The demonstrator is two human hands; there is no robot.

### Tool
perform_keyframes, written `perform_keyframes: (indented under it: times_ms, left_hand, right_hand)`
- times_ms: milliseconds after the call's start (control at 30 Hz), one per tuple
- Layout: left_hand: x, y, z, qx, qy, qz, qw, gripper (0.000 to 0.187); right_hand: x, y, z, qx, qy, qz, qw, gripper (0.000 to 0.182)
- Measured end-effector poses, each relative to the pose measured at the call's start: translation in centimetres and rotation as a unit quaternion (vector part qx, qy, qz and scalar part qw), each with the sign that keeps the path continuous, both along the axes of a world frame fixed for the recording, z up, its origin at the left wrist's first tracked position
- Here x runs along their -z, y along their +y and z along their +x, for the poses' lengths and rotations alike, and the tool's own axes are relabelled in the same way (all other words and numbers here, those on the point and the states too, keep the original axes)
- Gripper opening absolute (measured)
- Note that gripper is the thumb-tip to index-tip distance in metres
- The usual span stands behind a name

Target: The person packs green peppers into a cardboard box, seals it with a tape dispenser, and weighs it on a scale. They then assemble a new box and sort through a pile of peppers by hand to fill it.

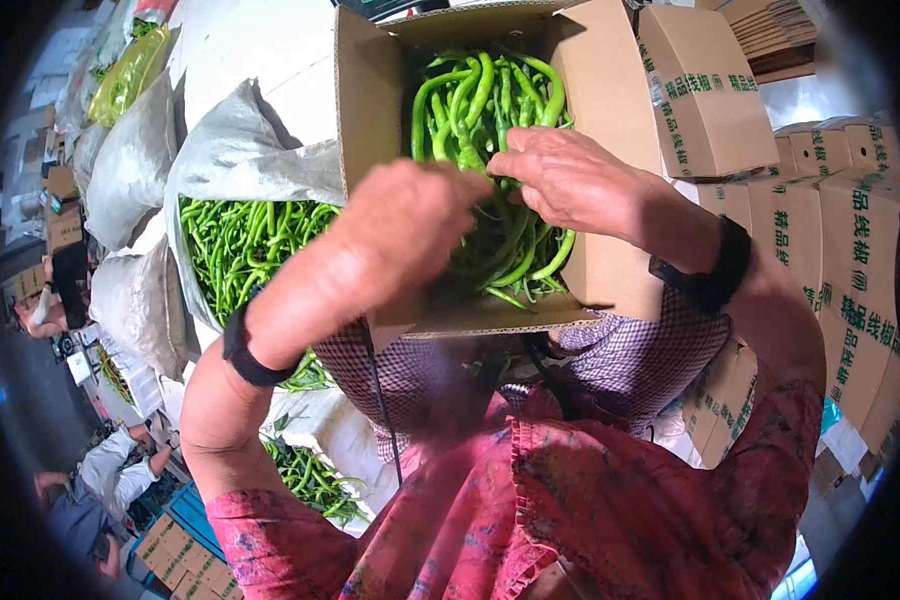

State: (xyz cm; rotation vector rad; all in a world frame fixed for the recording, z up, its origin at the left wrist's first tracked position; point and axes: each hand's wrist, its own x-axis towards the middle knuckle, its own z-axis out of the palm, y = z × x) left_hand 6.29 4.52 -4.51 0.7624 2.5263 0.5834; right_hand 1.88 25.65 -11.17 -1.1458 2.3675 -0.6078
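An open cardboard box (615,140) in front of my lap holds a heap of long green chili peppers (500,95). My left hand (410,225) is over the box's left side, slightly blurred, with its fingers closed toward the middle. From the right, my right hand (570,180) reaches over the peppers, its fingers curled and thumb and fingertips drawn together. The two sets of fingertips nearly meet above the heap. Whatever is between them is hidden among the peppers. Both wrists wear black bands.
Left of the box, an open pale sack (240,150) spills more green peppers (250,240). Other filled sacks (135,165) stand farther left. Printed cartons (855,260) are stacked on the right. Loose peppers (310,480) lie by my left knee. Other people (120,470) are at the far left.
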Motion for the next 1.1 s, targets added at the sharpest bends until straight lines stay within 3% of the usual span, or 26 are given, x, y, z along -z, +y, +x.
perform_keyframes:
  times_ms: [67, 100, 200, 333, 400, 433, 467, 567, 600, 667, 733, 800, 867, 900, 933, 1000, 1067, 1100]
  left_hand:
    - [0.8, -1.1, -1.4, -0.054, 0.052, 0.020, 0.997, 0.029]
    - [1.6, -1.6, -2.3, -0.061, 0.092, 0.058, 0.992, 0.031]
    - [2.5, -1.6, -3.6, -0.147, 0.028, 0.077, 0.986, 0.034]
    - [3.2, -1.9, -3.4, -0.107, 0.022, 0.020, 0.994, 0.033]
    - [3.7, -2.4, -3.1, -0.128, 0.063, 0.058, 0.988, 0.031]
    - [3.5, -2.2, -3.1, -0.129, 0.062, 0.058, 0.988, 0.031]
    - [3.1, -1.9, -3.0, -0.143, 0.037, 0.063, 0.987, 0.031]
    - [2.6, -1.8, -2.8, -0.150, -0.001, 0.082, 0.985, 0.031]
    - [2.6, -1.8, -2.8, -0.143, -0.017, 0.093, 0.985, 0.031]
    - [2.5, -2.1, -2.9, -0.170, -0.025, 0.131, 0.976, 0.030]
    - [1.7, -2.2, -3.9, -0.167, 0.133, 0.106, 0.971, 0.028]
    - [0.6, -2.2, -5.5, -0.164, 0.164, 0.106, 0.967, 0.034]
    - [0.4, -2.1, -7.6, -0.105, 0.342, 0.102, 0.928, 0.045]
    - [0.9, -2.7, -9.4, -0.057, 0.364, 0.084, 0.926, 0.051]
    - [1.4, -2.7, -10.4, -0.058, 0.367, 0.084, 0.925, 0.051]
    - [2.2, -2.0, -12.0, -0.093, 0.334, 0.065, 0.936, 0.050]
    - [2.9, -0.9, -13.3, -0.070, 0.328, 0.012, 0.942, 0.051]
    - [3.1, -0.2, -13.9, -0.026, 0.194, -0.092, 0.976, 0.052]
  right_hand:
    - [2.4, 0.4, -0.6, -0.056, 0.047, -0.034, 0.997, 0.019]
    - [2.2, -0.6, -0.6, -0.035, 0.035, 0.065, 0.997, 0.020]
    - [2.8, -1.1, 0.0, -0.017, 0.052, 0.044, 0.998, 0.022]
    - [0.5, -0.2, 0.5, -0.035, 0.022, -0.002, 0.999, 0.021]
    - [-0.9, -0.3, 1.2, -0.108, -0.014, 0.054, 0.993, 0.024]
    - [1.1, 0.3, 2.3, -0.131, 0.035, -0.101, 0.986, 0.031]
    - [2.6, 1.5, 3.0, -0.132, 0.035, -0.101, 0.986, 0.031]
    - [1.2, 1.8, 5.7, -0.148, 0.269, -0.182, 0.934, 0.022]
    - [0.5, 2.0, 5.8, -0.150, 0.272, -0.182, 0.933, 0.022]
    - [-1.1, 2.5, 5.5, -0.157, 0.087, -0.162, 0.970, 0.024]
    - [-0.3, 2.4, 5.2, -0.145, 0.078, -0.202, 0.966, 0.023]
    - [1.6, 1.7, 4.6, -0.138, 0.070, -0.245, 0.957, 0.023]
    - [3.8, 0.9, 3.8, -0.130, 0.008, -0.226, 0.965, 0.023]
    - [3.3, 1.2, 2.4, -0.133, 0.107, -0.204, 0.964, 0.023]
    - [1.0, 1.0, 1.9, -0.058, 0.083, -0.115, 0.988, 0.021]
    - [-2.1, 0.7, 0.6, -0.019, 0.066, 0.025, 0.997, 0.031]
    - [-0.3, 1.0, 0.5, 0.010, 0.055, 0.005, 0.998, 0.028]
    - [0.4, 0.9, 0.4, 0.037, 0.039, -0.015, 0.998, 0.024]
